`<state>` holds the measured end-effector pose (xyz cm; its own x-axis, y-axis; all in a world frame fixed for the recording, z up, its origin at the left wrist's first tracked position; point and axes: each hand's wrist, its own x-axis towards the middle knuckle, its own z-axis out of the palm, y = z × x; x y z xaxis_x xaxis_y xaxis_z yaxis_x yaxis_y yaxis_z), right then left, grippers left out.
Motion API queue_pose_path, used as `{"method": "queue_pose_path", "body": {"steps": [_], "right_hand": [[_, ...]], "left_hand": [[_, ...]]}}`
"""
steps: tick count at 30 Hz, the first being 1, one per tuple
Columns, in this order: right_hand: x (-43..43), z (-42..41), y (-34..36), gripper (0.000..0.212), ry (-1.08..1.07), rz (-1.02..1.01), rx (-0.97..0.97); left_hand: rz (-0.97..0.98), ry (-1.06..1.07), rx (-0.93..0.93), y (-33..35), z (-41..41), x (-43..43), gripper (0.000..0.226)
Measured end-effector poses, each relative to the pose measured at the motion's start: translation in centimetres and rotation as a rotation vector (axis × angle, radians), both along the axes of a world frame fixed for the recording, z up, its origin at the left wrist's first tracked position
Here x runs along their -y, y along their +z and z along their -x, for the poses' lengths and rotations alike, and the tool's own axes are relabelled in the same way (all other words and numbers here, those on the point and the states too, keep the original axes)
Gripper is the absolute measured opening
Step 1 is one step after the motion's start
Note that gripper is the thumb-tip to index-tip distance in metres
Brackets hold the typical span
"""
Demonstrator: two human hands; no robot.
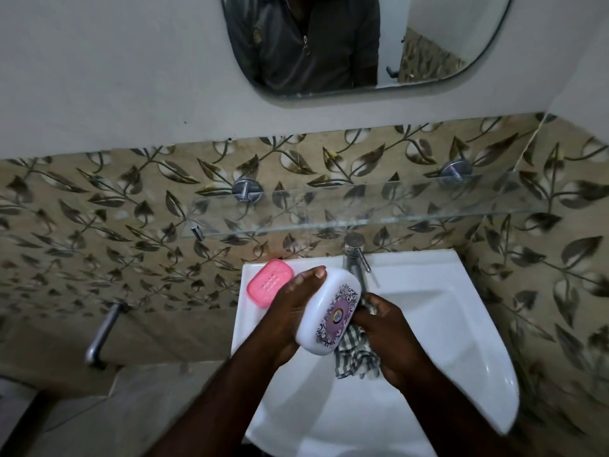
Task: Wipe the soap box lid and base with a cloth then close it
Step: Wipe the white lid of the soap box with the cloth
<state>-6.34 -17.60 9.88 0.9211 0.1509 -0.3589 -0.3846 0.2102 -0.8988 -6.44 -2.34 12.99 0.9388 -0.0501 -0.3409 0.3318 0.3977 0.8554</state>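
Note:
My left hand (290, 311) grips the white soap box lid (324, 321), which carries a purple patterned label, and holds it tilted above the left side of the sink. My right hand (392, 338) clutches a checked grey cloth (356, 357) and presses it against the lid's right edge. Part of the cloth hangs below the lid. The pink soap box base (268, 282), with slots in its floor, lies alone on the sink's back left corner.
The white sink (461, 324) has a chrome tap (354, 255) at its back middle, just behind the lid. A glass shelf (362, 206) juts out above the tap. A metal towel bar (102, 331) is on the tiled wall at left. A mirror (346, 44) hangs above.

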Motion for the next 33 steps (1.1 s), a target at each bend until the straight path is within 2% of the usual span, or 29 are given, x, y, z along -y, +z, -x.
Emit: {"method": "queue_pose_path", "body": {"steps": [2, 4, 9, 12, 14, 17, 19, 21, 24, 28, 31, 33], "right_hand": [[0.2, -0.1, -0.4, 0.013, -0.018, 0.088, 0.002], [0.5, -0.2, -0.6, 0.014, -0.037, 0.178, 0.032], [1.4, -0.9, -0.7, 0.007, -0.069, 0.423, 0.179], [1.9, -1.1, -0.4, 0.013, -0.073, 0.605, 0.245], [2.4, -1.3, -0.1, 0.013, -0.103, 0.619, 0.250], [3.7, -1.9, 0.5, 0.011, -0.221, 0.529, 0.236], [4.7, -2.2, 1.5, 0.015, -0.265, 0.478, 0.270], [5.0, -2.3, 2.9, 0.021, -0.199, 0.482, 0.365], [4.1, -2.1, 4.8, 0.023, 0.037, 0.587, 0.484], [2.7, -1.7, 6.0, 0.040, 0.345, 1.013, 0.713], [2.1, -1.9, 6.3, 0.032, 0.462, 1.179, 0.784], [1.7, -1.8, 6.5, 0.025, 0.454, 1.258, 0.819]], "left_hand": [[-0.006, -0.053, -0.034, -0.4, 0.4, 0.4, 0.041], [-0.030, -0.071, -0.050, -0.4, 0.4, 0.9, 0.057], [-0.062, -0.121, -0.060, -0.7, 0.1, 1.3, 0.060], [-0.047, -0.131, -0.094, -0.4, 0.3, 1.6, 0.059], [-0.060, -0.103, -0.077, -0.5, 0.1, 1.7, 0.062], [-0.288, -0.089, 0.051, -0.7, -0.3, 1.4, 0.069], [-0.442, -0.206, 0.150, -0.7, -0.2, 1.2, 0.078], [-0.556, -0.384, 0.193, -0.8, -0.1, 1.2, 0.089], [-0.642, -0.567, 0.247, -1.0, 0.0, 1.7, 0.100], [-0.721, -0.650, 0.312, -1.3, -0.1, 2.0, 0.084], [-0.704, -0.659, 0.312, -1.7, 0.2, 2.3, 0.067], [-0.719, -0.607, 0.327, -1.7, 0.2, 2.7, 0.048]]}}
